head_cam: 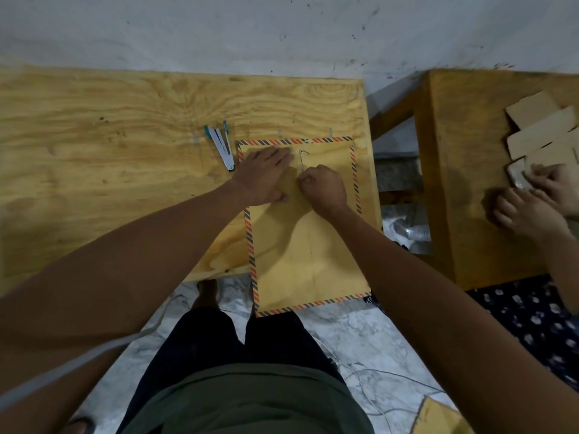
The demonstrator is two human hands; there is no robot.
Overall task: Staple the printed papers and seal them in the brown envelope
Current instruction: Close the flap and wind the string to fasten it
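Observation:
The brown envelope [308,245] with a red-and-blue striped border lies on the right part of the plywood table [125,151], its near end hanging over the table's front edge. Its flap is folded down, and a thin string runs from the button [301,151] near the top. My left hand [264,177] lies flat on the flap with fingers spread. My right hand [322,187] is closed, pinching the string just below the button. A white stapler [222,145] with teal ends lies open to the left of the envelope. No printed papers are visible.
A second wooden table [463,183] stands to the right across a gap. Another person's hands [532,202] work there beside several cardboard pieces [539,130]. Cables run over the marble floor [360,339], and another brown envelope corner [438,418] shows at the bottom right.

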